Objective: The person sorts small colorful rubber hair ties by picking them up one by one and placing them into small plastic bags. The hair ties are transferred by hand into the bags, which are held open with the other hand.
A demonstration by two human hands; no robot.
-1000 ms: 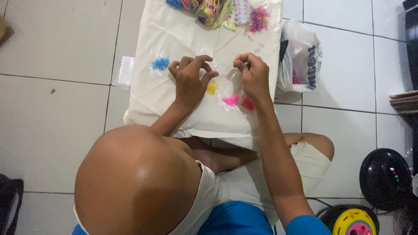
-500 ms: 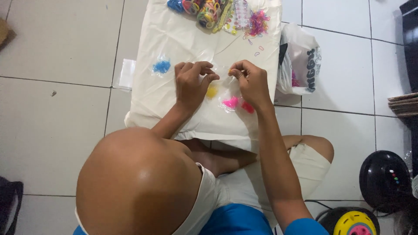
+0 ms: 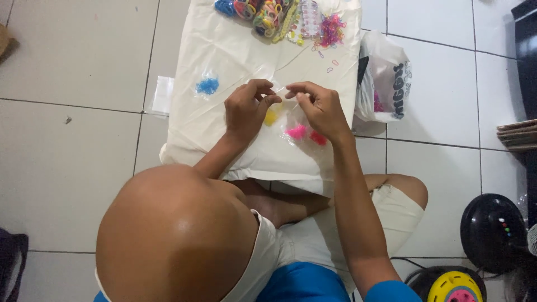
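On the tiled floor (image 3: pixel 72 61) lies a cream plastic sheet (image 3: pixel 224 128), and over its middle the person's two hands meet, fingertips almost touching. The left hand (image 3: pixel 247 109) is curled, thumb and fingers pressed together on something thin and clear, apparently a small transparent bag (image 3: pixel 281 89), though it is too faint to tell for sure. The right hand (image 3: pixel 320 109) pinches the same clear thing from the other side, its fingers drawn in tight. Just below the hands, on the sheet, sit little heaps of small coloured bits: a yellow heap (image 3: pixel 271 117) beside the left hand, a pink heap (image 3: pixel 296 132) and a red heap (image 3: pixel 318 138) under the right wrist. A blue heap (image 3: pixel 207 85) lies apart, to the left of the hands. At the far edge of the sheet is a cluster of multicoloured bands and packets (image 3: pixel 279 17), with a few loose loops near it. A white plastic bag (image 3: pixel 386 84) stands off the right edge of the sheet, and a small clear packet (image 3: pixel 163 94) lies on the floor at its left edge. The person sits cross-legged, in pale shorts (image 3: pixel 335 235).
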